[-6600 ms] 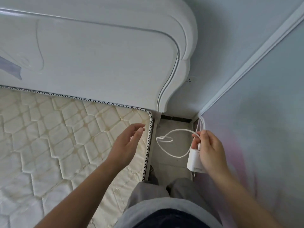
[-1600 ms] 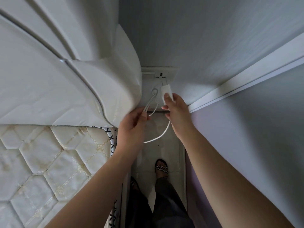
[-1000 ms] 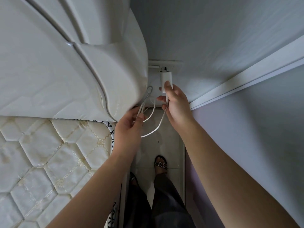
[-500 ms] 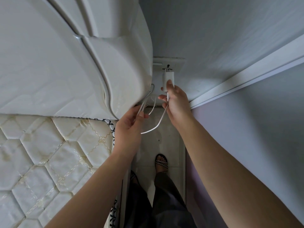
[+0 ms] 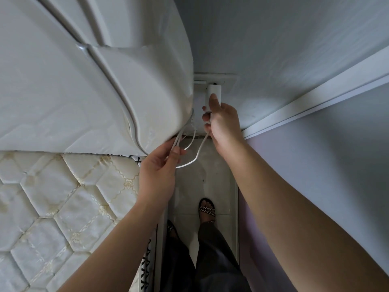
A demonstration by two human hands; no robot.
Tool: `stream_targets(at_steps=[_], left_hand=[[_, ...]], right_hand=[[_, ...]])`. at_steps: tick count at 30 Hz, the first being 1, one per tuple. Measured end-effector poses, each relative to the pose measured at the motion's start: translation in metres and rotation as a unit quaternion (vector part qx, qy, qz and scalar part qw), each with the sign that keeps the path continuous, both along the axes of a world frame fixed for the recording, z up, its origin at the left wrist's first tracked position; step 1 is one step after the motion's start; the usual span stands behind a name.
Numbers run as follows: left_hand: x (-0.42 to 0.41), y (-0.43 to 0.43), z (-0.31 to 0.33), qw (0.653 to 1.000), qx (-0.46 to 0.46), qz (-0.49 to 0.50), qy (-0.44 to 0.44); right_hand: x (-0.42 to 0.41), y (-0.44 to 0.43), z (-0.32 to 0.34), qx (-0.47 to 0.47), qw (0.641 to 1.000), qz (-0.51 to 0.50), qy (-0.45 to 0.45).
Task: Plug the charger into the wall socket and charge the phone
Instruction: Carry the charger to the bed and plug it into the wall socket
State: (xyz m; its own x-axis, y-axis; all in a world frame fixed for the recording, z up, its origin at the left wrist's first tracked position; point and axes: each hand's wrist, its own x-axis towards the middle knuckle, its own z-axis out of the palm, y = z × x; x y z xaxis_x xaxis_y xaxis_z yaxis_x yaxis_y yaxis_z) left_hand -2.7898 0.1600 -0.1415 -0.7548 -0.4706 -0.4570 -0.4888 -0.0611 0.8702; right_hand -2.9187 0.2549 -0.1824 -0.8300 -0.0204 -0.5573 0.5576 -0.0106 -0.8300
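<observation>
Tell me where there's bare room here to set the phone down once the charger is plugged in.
The quilted mattress left of the left hand is bare and wide. The floor strip between bed and right wall is narrow and partly taken by feet. It is crowded around the wall socket, where the right hand, charger and looped cable sit beside the headboard.
</observation>
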Motion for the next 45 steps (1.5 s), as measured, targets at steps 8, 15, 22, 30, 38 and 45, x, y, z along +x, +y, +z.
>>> stream_targets(at_steps=[8, 15, 22, 30, 38, 45], left_hand=[[0.0, 0.001, 0.001, 1.0, 0.018, 0.012, -0.008], [-0.001, -0.001, 0.005, 0.999, 0.028, 0.009, -0.015], [0.003, -0.002, 0.005, 1.0, 0.013, 0.0, -0.015], [0.016, -0.004, 0.015, 1.0, 0.004, 0.009, -0.019], [0.063, -0.015, 0.038, 0.998, -0.042, -0.035, -0.03], [0.128, -0.049, 0.054, 0.997, -0.057, 0.015, -0.039]], right_hand=[[0.001, 0.007, 0.005, 0.008, 1.0, -0.005, -0.013], [0.017, 0.014, 0.013, 0.042, 0.999, 0.002, 0.009], [0.01, 0.009, 0.017, 0.047, 0.998, -0.026, 0.025], [0.02, 0.017, 0.035, 0.08, 0.996, -0.012, 0.022], [0.105, 0.035, 0.06, 0.159, 0.966, 0.173, 0.107], [0.166, -0.016, 0.09, 0.13, 0.883, 0.365, 0.265]])
